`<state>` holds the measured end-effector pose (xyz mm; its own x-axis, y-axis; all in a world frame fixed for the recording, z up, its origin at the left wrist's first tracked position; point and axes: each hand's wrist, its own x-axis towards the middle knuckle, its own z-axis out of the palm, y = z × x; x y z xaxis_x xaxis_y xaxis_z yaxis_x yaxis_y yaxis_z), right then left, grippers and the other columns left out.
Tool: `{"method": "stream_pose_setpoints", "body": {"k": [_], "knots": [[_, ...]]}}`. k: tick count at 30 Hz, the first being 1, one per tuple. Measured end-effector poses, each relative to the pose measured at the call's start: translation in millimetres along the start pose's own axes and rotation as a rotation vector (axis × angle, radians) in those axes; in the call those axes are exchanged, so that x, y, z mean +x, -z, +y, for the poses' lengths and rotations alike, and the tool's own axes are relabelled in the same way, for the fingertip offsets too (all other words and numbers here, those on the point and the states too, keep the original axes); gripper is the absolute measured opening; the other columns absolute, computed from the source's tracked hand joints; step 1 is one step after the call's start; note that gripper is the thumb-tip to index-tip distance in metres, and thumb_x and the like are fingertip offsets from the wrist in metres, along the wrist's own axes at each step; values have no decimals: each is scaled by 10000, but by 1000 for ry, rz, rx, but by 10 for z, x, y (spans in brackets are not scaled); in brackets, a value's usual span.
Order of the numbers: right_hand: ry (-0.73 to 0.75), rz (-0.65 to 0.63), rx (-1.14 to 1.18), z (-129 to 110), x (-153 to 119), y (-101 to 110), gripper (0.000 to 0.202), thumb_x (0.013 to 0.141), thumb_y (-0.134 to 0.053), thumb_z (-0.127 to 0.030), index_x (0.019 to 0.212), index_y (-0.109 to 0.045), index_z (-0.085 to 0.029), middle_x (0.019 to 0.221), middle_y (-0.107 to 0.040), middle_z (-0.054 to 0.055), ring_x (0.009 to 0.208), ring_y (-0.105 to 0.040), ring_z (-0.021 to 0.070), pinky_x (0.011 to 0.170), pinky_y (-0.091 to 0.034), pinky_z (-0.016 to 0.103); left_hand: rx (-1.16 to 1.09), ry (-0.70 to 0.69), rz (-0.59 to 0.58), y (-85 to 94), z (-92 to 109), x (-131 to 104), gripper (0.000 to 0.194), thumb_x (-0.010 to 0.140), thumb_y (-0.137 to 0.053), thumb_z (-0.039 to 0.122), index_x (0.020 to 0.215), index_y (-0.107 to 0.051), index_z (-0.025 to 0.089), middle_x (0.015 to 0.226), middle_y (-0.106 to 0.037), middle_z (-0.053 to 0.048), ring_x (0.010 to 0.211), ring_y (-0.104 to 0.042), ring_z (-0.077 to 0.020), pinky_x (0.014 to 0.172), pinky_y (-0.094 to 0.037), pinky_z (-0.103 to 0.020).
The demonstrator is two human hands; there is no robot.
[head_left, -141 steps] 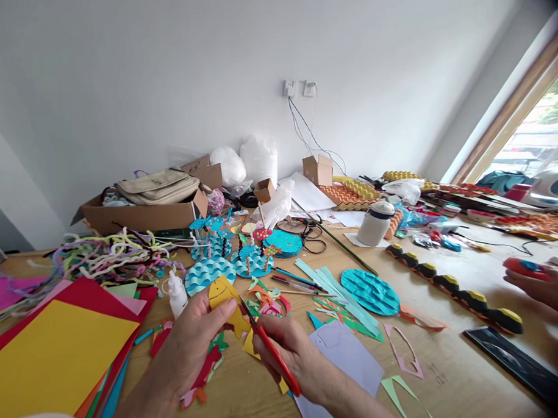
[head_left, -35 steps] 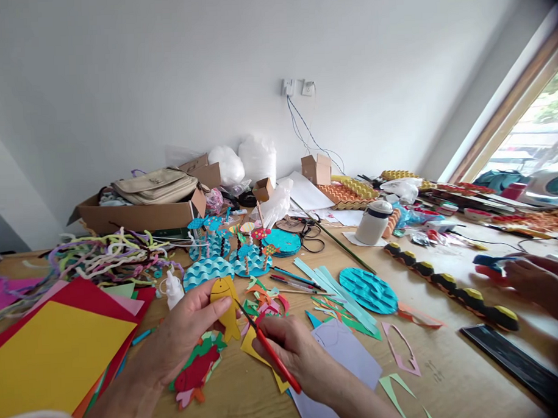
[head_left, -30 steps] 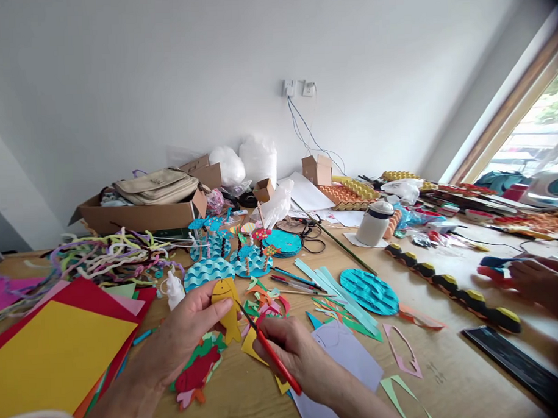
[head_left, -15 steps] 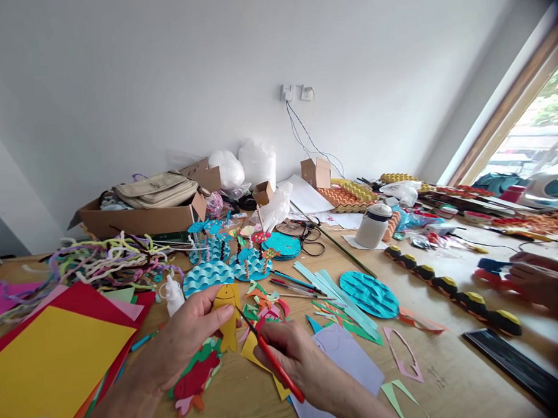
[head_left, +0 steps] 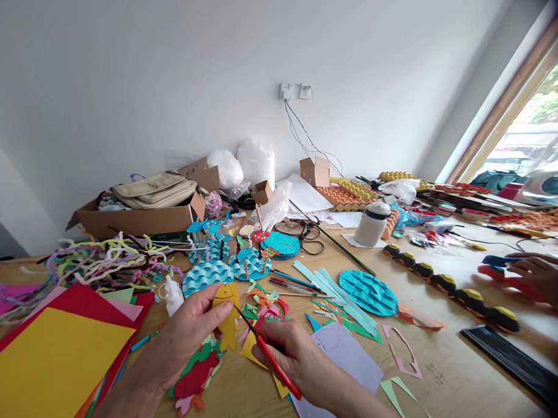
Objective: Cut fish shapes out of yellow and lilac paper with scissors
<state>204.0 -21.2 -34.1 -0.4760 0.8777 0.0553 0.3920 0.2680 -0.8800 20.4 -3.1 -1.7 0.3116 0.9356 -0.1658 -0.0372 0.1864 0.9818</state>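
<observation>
Left hand point(head_left: 187, 331) pinching yellow paper fish point(head_left: 227, 334) between thumb and fingers, head end up, drawn eye visible. Fish is up over the near middle of the desk point(head_left: 249, 396). Right hand point(head_left: 293, 355) gripping red-handled scissors point(head_left: 270, 358), tips at the fish's right edge; can't tell if they touch paper. Near-left of fish: pile of paper cutouts point(head_left: 197, 375), red fish on top. Lilac sheet point(head_left: 350, 356) partly under right forearm. White squeeze bottle point(head_left: 173, 297) upright, far side of left hand. Right: another person's hand point(head_left: 549, 276) at an orange-and-blue object point(head_left: 505, 280), grip unclear.
</observation>
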Motion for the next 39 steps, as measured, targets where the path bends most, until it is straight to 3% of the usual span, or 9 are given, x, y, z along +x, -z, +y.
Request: {"method": "stream_pose_setpoints", "body": {"k": [6, 20, 34, 39], "knots": [[-18, -26, 100, 40, 5, -43, 288, 838, -458, -272, 584, -362, -174, 528, -339, -56, 503, -285, 66, 429, -214, 178, -3, -29, 53, 11, -76, -11, 160, 742, -630, 346, 807, -623, 200, 627, -577, 35, 549, -475, -91, 504, -384, -179], [-30, -28, 106, 53, 10, -52, 298, 845, -462, -284, 586, -363, -176, 531, -333, -53, 506, -288, 68, 433, -217, 179, -97, -2, 80, -60, -28, -41, 198, 717, -651, 320, 885, -643, 213, 686, -651, 22, 582, -567, -115, 554, -450, -204], [-34, -12, 65, 30, 6, -44, 286, 834, -467, -244, 584, -346, -176, 537, -325, -58, 509, -273, 66, 428, -203, 184, -97, 9, 68, -68, -18, -56, 189, 739, -633, 312, 889, -632, 198, 629, -601, 30, 569, -559, -115, 545, -455, -206], [-28, 3, 44, 23, 12, -43, 287, 825, -475, -242, 575, -349, -175, 522, -315, -63, 501, -257, 65, 426, -196, 190, -148, 22, 63, -88, 1, -51, 187, 726, -645, 305, 881, -629, 200, 654, -610, 22, 591, -574, -134, 609, -494, -255]]}}
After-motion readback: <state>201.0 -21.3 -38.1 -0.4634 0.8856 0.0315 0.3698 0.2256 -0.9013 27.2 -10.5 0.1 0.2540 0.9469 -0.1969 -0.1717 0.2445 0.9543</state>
